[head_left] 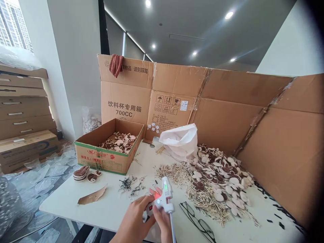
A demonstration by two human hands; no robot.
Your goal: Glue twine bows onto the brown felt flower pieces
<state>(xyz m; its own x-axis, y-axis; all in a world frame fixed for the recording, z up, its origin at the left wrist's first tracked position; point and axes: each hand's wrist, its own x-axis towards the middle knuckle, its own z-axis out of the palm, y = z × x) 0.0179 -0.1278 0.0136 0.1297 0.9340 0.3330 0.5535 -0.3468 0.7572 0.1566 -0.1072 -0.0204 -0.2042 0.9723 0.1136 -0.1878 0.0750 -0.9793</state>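
A white glue gun (166,189) with a green light on top and a red glow at its side is held low over the front of the table. Fingers of my left hand (138,214) are closed around its near-left side, by a small red switch. My right hand (162,217) grips the body from below and from the right, its thumb pointing up. A white cord (172,224) runs down from the gun. Just beyond my hands lie small dark pieces (126,183), too fine to name. The gun and my left hand partly hide my right fingers.
At right is a heap of brown and cream fabric pieces (220,172), with short cream sticks (212,206) before it. Eyeglasses (197,221), a white bag (179,140), an open carton (101,160) and a torn cardboard scrap (92,196) share the table. Cardboard walls (174,77) stand behind.
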